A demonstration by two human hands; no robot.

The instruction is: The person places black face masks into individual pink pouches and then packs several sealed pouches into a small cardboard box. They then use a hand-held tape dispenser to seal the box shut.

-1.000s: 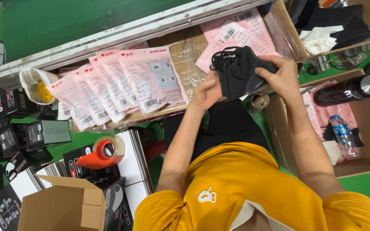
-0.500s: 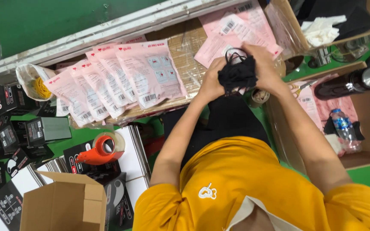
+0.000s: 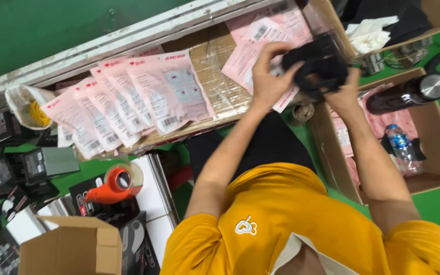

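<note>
Lying leftmost: orange tape dispenser [image 3: 114, 186], then fanned pink packets [image 3: 128, 102] on the table [image 3: 220, 76]. Left hand [image 3: 270, 76] and right hand [image 3: 345, 89], each grip clenched on a black cloth bundle [image 3: 318, 66], held above the table's right end. Cardboard box [image 3: 434, 153] rightmost.

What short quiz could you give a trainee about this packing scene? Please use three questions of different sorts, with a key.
1. True or false: the left hand and the right hand both hold the black bundle.
2. Which colour is the tape dispenser? A) blue B) orange C) white
3. Fill in: the plastic water bottle lies inside an open ___ box.
Key: 1 true; 2 B; 3 cardboard.
</note>
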